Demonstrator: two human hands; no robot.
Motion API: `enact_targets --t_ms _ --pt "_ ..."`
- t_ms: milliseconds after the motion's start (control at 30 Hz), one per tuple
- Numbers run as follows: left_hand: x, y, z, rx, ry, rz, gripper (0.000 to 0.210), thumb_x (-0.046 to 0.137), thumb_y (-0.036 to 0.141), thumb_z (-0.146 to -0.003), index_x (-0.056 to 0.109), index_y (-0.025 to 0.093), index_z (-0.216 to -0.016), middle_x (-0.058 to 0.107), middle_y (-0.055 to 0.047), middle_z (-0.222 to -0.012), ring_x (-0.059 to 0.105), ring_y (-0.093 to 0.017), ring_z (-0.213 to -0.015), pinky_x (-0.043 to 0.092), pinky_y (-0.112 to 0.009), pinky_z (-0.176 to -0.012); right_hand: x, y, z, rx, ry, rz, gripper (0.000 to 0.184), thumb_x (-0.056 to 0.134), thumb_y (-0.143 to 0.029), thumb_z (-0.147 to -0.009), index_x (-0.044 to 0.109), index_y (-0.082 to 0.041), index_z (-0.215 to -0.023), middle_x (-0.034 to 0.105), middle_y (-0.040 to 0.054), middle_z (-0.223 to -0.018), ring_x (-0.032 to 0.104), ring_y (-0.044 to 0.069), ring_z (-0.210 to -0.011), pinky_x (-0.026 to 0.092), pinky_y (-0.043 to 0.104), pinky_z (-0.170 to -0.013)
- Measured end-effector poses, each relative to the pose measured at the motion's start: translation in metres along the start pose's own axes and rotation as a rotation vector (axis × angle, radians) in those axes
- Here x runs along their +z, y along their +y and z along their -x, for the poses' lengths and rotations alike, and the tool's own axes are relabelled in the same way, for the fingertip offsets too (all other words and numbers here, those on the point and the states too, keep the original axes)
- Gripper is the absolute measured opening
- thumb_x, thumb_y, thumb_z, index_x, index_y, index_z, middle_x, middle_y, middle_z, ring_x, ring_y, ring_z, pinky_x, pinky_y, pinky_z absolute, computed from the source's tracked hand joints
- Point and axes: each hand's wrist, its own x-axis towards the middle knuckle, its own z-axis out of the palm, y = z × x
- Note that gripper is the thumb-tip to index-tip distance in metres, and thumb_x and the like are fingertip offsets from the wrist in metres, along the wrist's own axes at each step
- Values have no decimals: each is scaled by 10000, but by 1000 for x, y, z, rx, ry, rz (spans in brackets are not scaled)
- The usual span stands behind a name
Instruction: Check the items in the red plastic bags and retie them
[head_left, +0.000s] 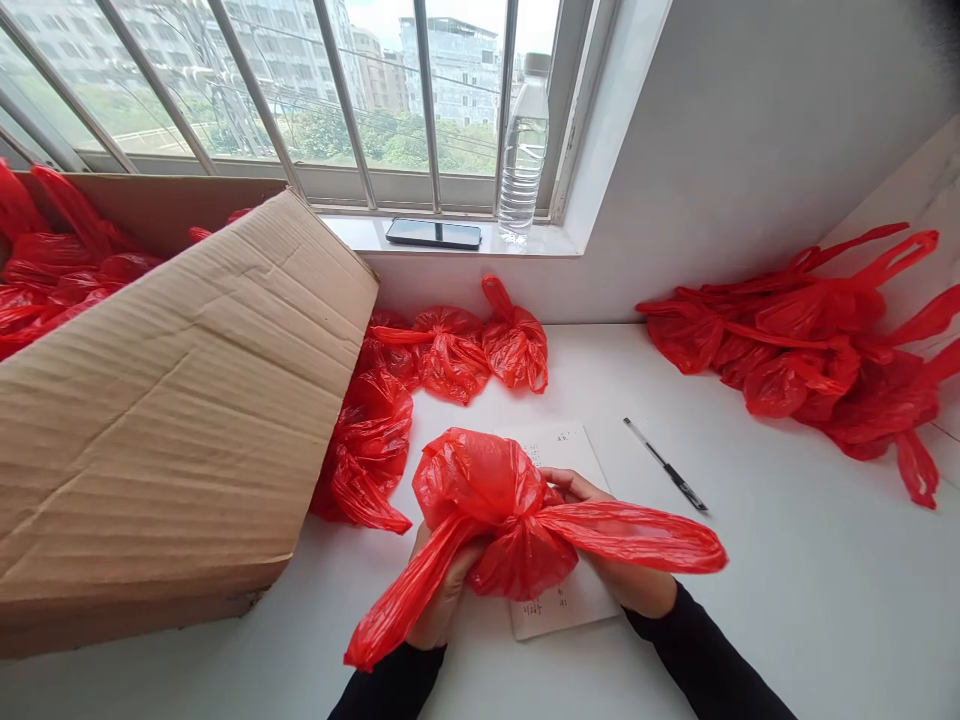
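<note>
A knotted red plastic bag (pixel 480 475) is held up between my two hands, above a white sheet of paper (pixel 581 610) with handwriting on it. Its two handle ends stick out, one to the lower left and one to the right. My left hand (pixel 448 600) grips the bag from its left side, partly covered by the handle. On the other side, my right hand (pixel 577 487) curls around the back of the bag, most of its fingers hidden. What the bag contains cannot be made out.
A large cardboard box (pixel 172 400) with red bags inside stands at left. Several tied red bags (pixel 450 350) sit beside it, and a pile of red bags (pixel 802 350) lies at right. A pen (pixel 666 466) is on the table. The windowsill holds a phone (pixel 433 234) and a water bottle (pixel 523 150).
</note>
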Motion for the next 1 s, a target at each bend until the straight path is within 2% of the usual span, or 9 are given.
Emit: enact_targets --t_ms 167,267,333,433,533,667,800,1000 --pt "11 8 1 -7 -45 62 251 816 366 -728 764 208 -916 760 -89 -994 673 -364 -1054 543 -476 -932 3 -6 3 33 36 53 471 646 -481 -928 548 -280 -1343 599 115 -1348 612 299 -1168 488 496 -1031" --pt "13 10 1 -34 -35 122 262 765 397 -792 762 216 -982 758 -84 -1030 659 -357 -1108 553 -452 -931 6 -10 3 13 77 109 455 625 -532 -919 591 -310 -1314 566 89 -1388 566 308 -1237 479 478 -1049" --pt "13 10 0 -27 3 196 256 749 382 -820 748 230 -1027 744 -72 -1106 648 -331 -1142 563 -420 -934 8 -15 3 8 76 133 408 609 -548 -924 654 -288 -1235 604 91 -1327 550 307 -1247 462 464 -1060" --pt "10 9 -3 2 132 275 318 748 351 -837 704 246 -1134 726 -51 -1159 645 -289 -1156 573 -385 -938 10 -19 2 48 -2 92 403 544 -561 -959 693 -225 -1124 679 107 -1142 614 294 -1101 503 446 -951" --pt "9 11 -3 -27 186 309 406 753 299 -838 656 243 -1229 716 -59 -1184 639 -287 -1172 566 -400 -964 9 -17 3 22 2 69 364 592 -526 -945 633 -229 -1151 661 83 -1115 628 227 -921 523 393 -833" --pt "13 16 3 -57 72 289 445 729 243 -846 629 248 -1280 689 -83 -1258 595 -323 -1242 538 -452 -1010 7 -7 4 61 38 85 362 714 -433 -887 577 -273 -1180 613 40 -1144 597 164 -853 519 332 -796" --pt "16 17 6 -51 -39 234 524 745 217 -818 610 248 -1323 667 -82 -1309 514 -342 -1333 498 -459 -1061 7 -4 0 55 102 120 235 708 -416 -890 639 -227 -1013 647 51 -1030 607 201 -893 514 347 -827" --pt "14 13 4 -85 0 131 480 805 237 -758 669 251 -1218 703 -78 -1253 561 -377 -1278 559 -458 -963 4 -10 -2 -4 167 149 216 661 -430 -919 631 -224 -976 666 62 -1044 611 210 -911 514 343 -838"
